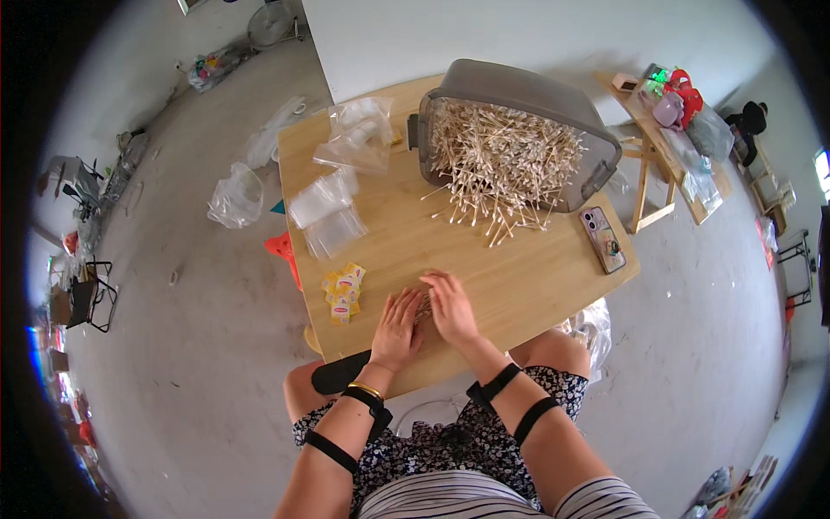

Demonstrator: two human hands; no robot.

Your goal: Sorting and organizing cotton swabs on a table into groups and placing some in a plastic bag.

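Near the front edge of the table, a small bundle of cotton swabs (424,306) lies between my two hands. My left hand (399,330) rests along its left side with the fingers stretched out together against the swabs. From the right, my right hand (450,309) curves around the bundle, its fingertips at the far end. The hands partly hide the swabs. Further back, a grey translucent plastic bin (527,85) lies tipped on its side, its mouth toward me. A large heap of loose cotton swabs (506,156) fills it and spills onto the table.
On the wooden table (393,233), clear plastic bags (333,216) lie at left, with yellow-and-white paper cards (343,290) nearer me. A phone (603,240) lies at the right edge. A black flat object (341,373) sits at the front-left corner. A wooden side table (683,160) stands at right.
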